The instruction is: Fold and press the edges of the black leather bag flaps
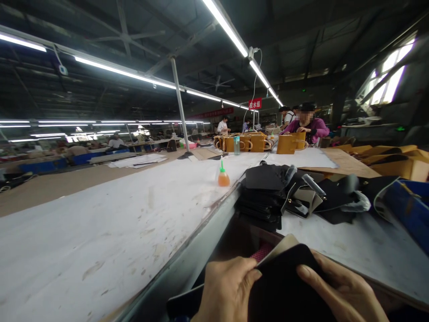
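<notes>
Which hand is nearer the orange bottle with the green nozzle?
Left. The left hand grips the black piece, with the orange bottle ahead on the white-covered table. The right hand, at the piece's right side, is farther right of the bottle.

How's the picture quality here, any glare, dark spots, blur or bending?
Head view: the tube lights and window are blown out, the window with a purple fringe; head view: the roof sinks into darkness, and the black piece shows little surface detail; head view: the far workers look soft, and the pole leans, probably from wide-angle distortion or head tilt.
</notes>
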Action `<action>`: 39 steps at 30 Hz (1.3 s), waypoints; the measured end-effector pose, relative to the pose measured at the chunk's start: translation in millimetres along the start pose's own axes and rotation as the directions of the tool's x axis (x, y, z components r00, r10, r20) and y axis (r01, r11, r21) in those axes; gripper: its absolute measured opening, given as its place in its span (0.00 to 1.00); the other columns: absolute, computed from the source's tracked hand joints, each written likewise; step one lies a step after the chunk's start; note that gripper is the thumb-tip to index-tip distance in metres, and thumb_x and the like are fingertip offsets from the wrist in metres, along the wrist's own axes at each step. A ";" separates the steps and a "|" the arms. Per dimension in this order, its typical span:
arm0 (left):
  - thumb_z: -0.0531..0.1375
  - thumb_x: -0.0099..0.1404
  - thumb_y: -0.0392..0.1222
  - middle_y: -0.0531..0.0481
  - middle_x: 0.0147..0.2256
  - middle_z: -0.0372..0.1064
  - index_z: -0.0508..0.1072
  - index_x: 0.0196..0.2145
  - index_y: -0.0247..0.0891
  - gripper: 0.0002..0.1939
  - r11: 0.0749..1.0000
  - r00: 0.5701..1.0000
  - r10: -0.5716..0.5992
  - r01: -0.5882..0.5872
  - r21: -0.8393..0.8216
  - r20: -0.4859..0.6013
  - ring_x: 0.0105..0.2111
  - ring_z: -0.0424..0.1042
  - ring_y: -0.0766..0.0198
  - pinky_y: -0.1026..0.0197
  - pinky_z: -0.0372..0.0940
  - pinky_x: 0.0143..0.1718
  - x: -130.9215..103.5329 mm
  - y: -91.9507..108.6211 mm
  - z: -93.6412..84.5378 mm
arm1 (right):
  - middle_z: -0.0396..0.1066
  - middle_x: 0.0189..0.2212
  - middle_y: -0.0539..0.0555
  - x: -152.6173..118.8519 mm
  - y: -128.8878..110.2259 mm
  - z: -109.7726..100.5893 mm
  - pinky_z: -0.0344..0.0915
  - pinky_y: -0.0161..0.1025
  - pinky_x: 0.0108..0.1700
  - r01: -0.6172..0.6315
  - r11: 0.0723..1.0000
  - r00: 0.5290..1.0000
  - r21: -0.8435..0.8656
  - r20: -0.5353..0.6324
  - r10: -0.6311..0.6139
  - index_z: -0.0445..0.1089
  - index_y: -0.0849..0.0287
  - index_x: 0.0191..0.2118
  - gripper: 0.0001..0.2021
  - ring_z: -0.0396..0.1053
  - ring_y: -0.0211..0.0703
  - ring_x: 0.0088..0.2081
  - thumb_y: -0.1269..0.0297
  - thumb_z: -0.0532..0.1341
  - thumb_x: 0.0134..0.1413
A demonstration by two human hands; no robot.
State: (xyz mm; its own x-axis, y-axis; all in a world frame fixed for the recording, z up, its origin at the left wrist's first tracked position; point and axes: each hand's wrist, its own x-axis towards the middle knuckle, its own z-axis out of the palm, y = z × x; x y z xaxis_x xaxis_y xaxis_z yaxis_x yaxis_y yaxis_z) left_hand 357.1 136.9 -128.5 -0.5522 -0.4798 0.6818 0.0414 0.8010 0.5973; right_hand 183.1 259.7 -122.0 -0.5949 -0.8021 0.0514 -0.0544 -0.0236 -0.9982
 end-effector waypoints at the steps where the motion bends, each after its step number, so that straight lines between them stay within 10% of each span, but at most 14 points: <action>1: 0.53 0.68 0.36 0.54 0.21 0.64 0.73 0.32 0.36 0.10 1.000 1.000 -0.006 0.007 0.007 -0.020 0.20 0.64 0.71 0.67 0.56 0.23 -2.4 -1.8 -0.6 | 0.76 0.30 0.52 1.8 0.9 0.2 0.74 0.35 0.31 0.066 0.998 0.998 -0.021 -0.020 -0.066 0.76 0.55 0.35 0.14 0.76 0.52 0.34 0.60 0.72 0.38; 8: 0.51 0.70 0.40 0.55 0.21 0.64 0.73 0.34 0.37 0.12 0.999 0.998 -0.028 0.026 0.040 0.047 0.19 0.63 0.71 0.67 0.55 0.22 -6.3 -2.8 -1.8 | 0.71 0.31 0.51 1.1 -5.0 7.6 0.68 0.25 0.33 0.438 0.865 0.875 -0.246 -0.104 -0.473 0.71 0.56 0.26 0.11 0.71 0.38 0.31 0.56 0.64 0.53; 19: 0.52 0.69 0.35 0.57 0.20 0.68 0.68 0.33 0.39 0.08 0.980 0.995 0.097 -0.093 0.175 -0.009 0.16 0.64 0.72 0.66 0.55 0.21 -5.9 9.3 8.5 | 0.71 0.31 0.50 -13.3 -14.5 17.3 0.67 0.29 0.35 0.449 0.848 0.871 -0.282 -0.073 -0.486 0.69 0.54 0.27 0.10 0.71 0.38 0.32 0.57 0.61 0.57; 39: 0.49 0.72 0.46 0.58 0.22 0.68 0.69 0.38 0.42 0.11 0.997 0.988 -0.076 0.074 0.020 0.136 0.20 0.66 0.71 0.68 0.53 0.20 19.3 32.3 5.0 | 0.68 0.31 0.49 -17.9 -22.5 32.0 0.67 0.27 0.33 0.734 0.560 0.623 -0.386 0.052 -0.781 0.64 0.56 0.33 0.06 0.70 0.32 0.32 0.74 0.58 0.60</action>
State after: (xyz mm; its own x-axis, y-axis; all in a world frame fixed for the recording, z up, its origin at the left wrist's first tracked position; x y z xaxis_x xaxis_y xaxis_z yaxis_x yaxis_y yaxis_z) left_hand 343.6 155.3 -98.2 -0.6616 -0.4860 0.5710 -0.0161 0.7706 0.6372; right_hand 220.6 255.5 -101.4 -0.2861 -0.5125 0.8096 -0.7762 -0.3714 -0.5094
